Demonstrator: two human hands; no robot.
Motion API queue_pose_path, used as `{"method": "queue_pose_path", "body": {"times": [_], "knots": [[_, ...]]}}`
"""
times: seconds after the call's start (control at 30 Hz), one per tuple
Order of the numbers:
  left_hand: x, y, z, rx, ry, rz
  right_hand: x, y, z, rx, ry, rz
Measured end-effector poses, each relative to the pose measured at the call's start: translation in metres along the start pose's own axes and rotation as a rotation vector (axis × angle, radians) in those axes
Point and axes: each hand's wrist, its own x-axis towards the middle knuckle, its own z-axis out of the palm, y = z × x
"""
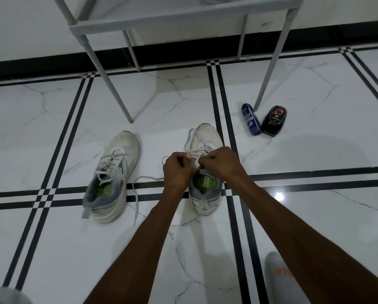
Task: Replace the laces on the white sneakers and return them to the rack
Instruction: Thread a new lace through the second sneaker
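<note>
Right sneaker [205, 194] on tiled floor [52, 128], lace [191, 155] in both hands.
Left hand [177, 172] and right hand [220, 163] pinch it, fingers curled; second sneaker [111, 178] beside.

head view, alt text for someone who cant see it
Both hands, left hand and right hand, pinch the lace over the right sneaker on a marble floor. The other sneaker lies leftward, two bottles beside a rack leg.

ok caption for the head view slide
Both hands pinch a white lace over the right-side white sneaker on marble floor.
</note>
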Motion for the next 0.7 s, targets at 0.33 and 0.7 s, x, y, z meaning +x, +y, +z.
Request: {"method": "queue_pose_path", "body": {"times": [0.33,0.7], "knots": [[0.010,-0.006,-0.043,0.273,0.287,0.406,0.003,0.001,-0.003,-0.012,-0.069,-0.065],[0.020,-0.004,-0.061,0.456,0.473,0.017,0.006,0.010,-0.001,0.038,-0.079,-0.034]]}}
